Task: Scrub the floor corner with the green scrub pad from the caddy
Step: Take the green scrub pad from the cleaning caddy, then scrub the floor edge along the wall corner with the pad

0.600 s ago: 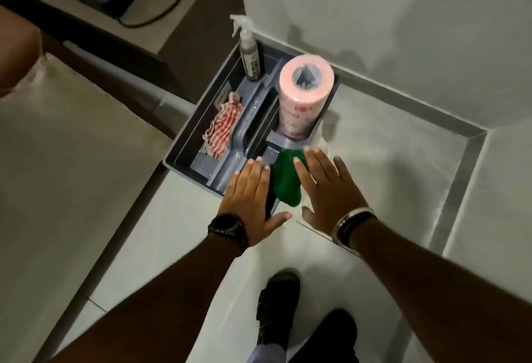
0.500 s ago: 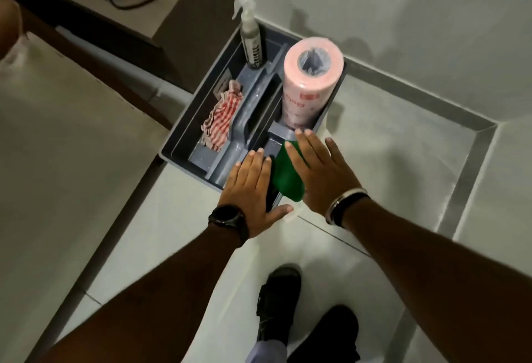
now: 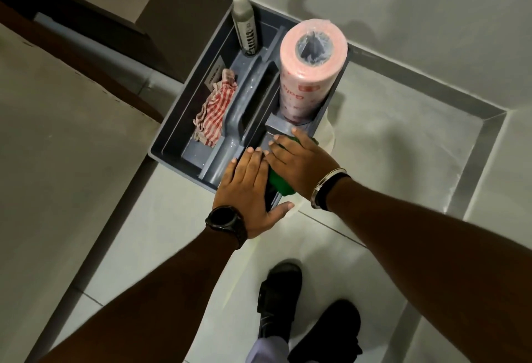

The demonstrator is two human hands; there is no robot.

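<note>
Two hands meet at the near end of the caddy (image 3: pixel 161 155), w/ the green scrub pad (image 3: pixel 280 187) sandwiched between them. Right hand (image 3: pixel 302 164) lies over the pad, fingers curled onto it; grip looks closing on it, but can't tell if it's firmly held. Left hand (image 3: pixel 247 190) is flat and open, likely steadying the caddy so it doesn't slide. Pad sits in the near-right compartment, below the pink roll (image 3: pixel 309 74). Floor corner (image 3: pixel 501 115) is off to the right, untouched.
</note>
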